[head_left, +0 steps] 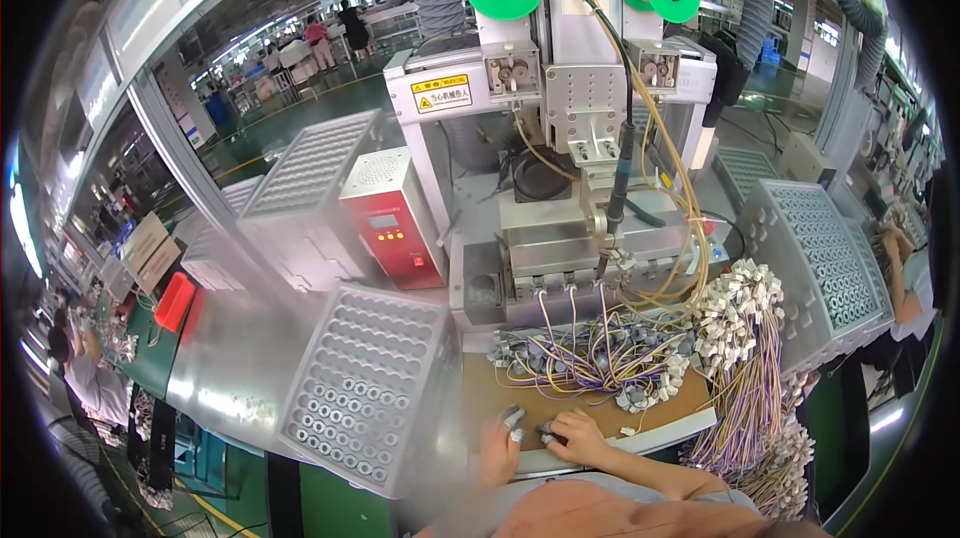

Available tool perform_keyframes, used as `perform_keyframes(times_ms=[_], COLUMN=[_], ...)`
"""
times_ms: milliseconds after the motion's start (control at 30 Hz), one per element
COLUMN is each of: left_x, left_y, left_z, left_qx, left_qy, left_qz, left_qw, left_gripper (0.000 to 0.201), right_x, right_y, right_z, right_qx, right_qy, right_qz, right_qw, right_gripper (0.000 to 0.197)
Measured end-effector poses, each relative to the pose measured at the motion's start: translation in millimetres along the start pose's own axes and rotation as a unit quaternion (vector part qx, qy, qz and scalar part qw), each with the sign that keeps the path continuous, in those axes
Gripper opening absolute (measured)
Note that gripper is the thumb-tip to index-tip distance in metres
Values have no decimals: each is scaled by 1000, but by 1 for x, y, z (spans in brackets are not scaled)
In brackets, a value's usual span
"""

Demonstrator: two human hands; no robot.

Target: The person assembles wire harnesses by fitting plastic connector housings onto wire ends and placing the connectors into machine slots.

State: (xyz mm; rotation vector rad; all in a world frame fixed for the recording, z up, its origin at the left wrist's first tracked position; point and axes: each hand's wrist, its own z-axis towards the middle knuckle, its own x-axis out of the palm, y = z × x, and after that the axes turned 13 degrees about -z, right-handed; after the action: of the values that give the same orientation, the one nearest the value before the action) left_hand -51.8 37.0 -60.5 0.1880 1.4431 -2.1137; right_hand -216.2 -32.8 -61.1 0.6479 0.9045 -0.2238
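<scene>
Both hands rest at the near edge of the brown board point(590, 406). The left hand point(497, 448) pinches a small grey part point(513, 419) at its fingertips. The right hand point(575, 436) curls over another grey part point(546, 432), pressing it down, apparently to steady it. Just beyond the fingers lies a tangle of wires point(600, 353), within easy reach; a perforated tray point(365, 383) sits left of them.

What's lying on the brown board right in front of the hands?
On the brown board lies a tangle of purple and yellow wires with small grey connectors. The wires cover whatever sits beneath them. Both hands rest at its near edge.
</scene>
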Motion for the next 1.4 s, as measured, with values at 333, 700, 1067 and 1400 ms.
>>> perform_keyframes(times_ms=[333, 700, 1067, 1400], left_x=[-1, 3, 7, 5], left_y=[-11, 7, 34, 17], left_z=[-1, 0, -9, 2], left_qx=[12, -16, 31, 21], left_qy=[33, 18, 45, 38], left_qz=[-16, -17, -3, -18], left_qw=[999, 1000, 998, 999], left_gripper=[20, 20, 19, 19], right_x=[2, -96, -206, -187], right_y=[4, -63, -191, -256], right_z=[-8, -24, 44, 70], right_qx=[32, 259, 382, 311], right_qy=[26, -215, -268, -182], right_qz=[-44, -32, -276, -420], right_qw=[998, 941, 841, 833], right_gripper=[15, 22, 16, 21])
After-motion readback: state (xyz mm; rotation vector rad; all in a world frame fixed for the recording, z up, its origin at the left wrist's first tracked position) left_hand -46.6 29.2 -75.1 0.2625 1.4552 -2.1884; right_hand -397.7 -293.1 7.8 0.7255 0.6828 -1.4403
